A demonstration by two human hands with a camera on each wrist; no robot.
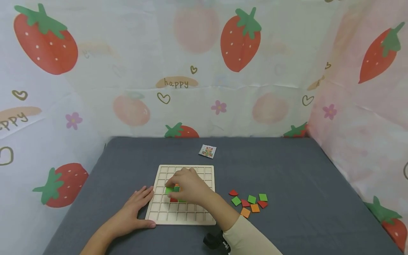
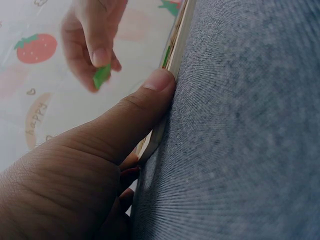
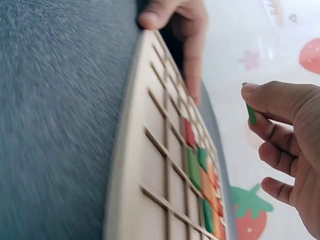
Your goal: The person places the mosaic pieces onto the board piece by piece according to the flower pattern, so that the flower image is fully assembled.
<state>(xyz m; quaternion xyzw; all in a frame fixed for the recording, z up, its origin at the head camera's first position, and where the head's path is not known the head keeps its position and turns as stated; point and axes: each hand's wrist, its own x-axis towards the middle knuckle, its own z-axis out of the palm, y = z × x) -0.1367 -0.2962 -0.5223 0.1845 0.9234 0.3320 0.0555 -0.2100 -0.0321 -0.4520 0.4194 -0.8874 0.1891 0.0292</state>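
A green tile (image 3: 250,112), pinched by the right hand (image 1: 193,187), hangs above the board (image 1: 181,216), toward its left edge; the left hand (image 1: 130,211), fingers extended, touches its near-left corner. Tile-laying seems under way; the next move calls for lowering it flat and square.

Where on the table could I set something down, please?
Most room on the grey table is right of the loose tiles; another bare patch lies left of the card, behind the board. The board is crowded, left hand at its edge, right hand over it.
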